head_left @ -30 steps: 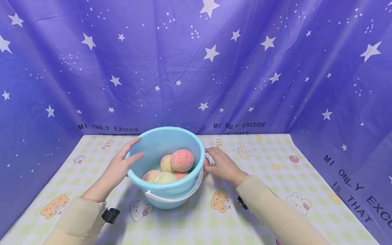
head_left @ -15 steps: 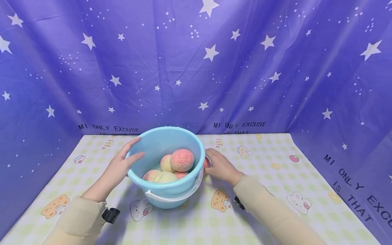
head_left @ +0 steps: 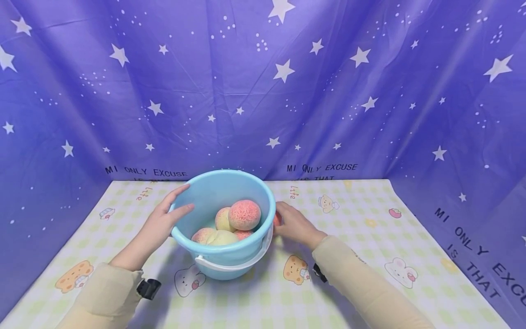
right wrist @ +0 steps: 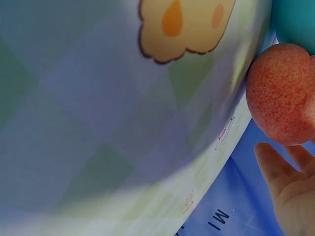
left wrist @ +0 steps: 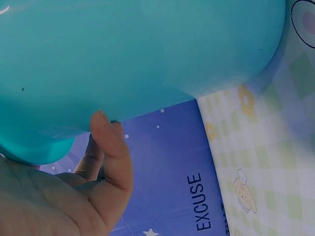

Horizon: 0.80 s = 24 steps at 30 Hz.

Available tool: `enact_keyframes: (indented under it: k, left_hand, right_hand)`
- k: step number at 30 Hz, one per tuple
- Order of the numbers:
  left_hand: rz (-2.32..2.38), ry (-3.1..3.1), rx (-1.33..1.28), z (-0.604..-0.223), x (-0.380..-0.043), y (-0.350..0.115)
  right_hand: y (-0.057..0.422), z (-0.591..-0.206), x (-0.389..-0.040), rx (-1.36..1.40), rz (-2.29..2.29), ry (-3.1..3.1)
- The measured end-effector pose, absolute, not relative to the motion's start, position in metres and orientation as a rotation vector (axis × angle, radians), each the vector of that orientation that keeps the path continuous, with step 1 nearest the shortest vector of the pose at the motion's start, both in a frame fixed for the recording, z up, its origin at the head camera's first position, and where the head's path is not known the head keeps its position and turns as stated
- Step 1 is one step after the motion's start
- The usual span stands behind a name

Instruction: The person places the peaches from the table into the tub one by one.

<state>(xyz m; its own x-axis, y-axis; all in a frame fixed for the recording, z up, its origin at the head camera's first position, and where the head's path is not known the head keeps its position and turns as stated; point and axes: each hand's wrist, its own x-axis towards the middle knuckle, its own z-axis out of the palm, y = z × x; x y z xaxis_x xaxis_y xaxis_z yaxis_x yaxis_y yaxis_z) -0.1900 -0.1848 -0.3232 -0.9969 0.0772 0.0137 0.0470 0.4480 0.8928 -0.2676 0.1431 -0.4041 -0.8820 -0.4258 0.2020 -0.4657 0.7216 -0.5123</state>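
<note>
In the head view, a light blue bucket [head_left: 223,253] stands tilted toward me, with several pink and pale yellow peaches [head_left: 244,214] inside. My left hand [head_left: 158,224] holds its left rim, thumb over the edge. Fingers [left wrist: 115,167] touch the outer wall in the left wrist view. On the bucket's right side, my right hand [head_left: 297,224] grips another reddish peach [right wrist: 280,96], mostly hidden behind the hand and bucket in the head view. The right wrist view shows that peach against the bucket, with fingers at its lower side.
A white handle [head_left: 230,265] hangs down the bucket's front. Beneath lies a checked tablecloth [head_left: 349,283] with cartoon prints. Purple curtains [head_left: 246,91] with stars enclose the table at the back and both sides.
My right hand has shifted slightly left and down, its fingers now closer round the peach beside the bucket. The left hand and the bucket have stayed in place.
</note>
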Motion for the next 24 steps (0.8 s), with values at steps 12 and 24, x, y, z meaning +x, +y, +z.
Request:
enact_keyframes:
  k: [12, 24]
  left_hand:
    - [1.636, 2.646, 0.120, -0.3230, -0.1904, -0.1845]
    - [1.655, 2.629, 0.119, -0.3241, -0.1904, -0.1847]
  right_hand:
    - [0.1401, -0.4088, -0.2664, 0.776, 0.947, -2.855]
    - [0.1378, -0.4141, -0.2657, 0.746, 0.941, -2.847]
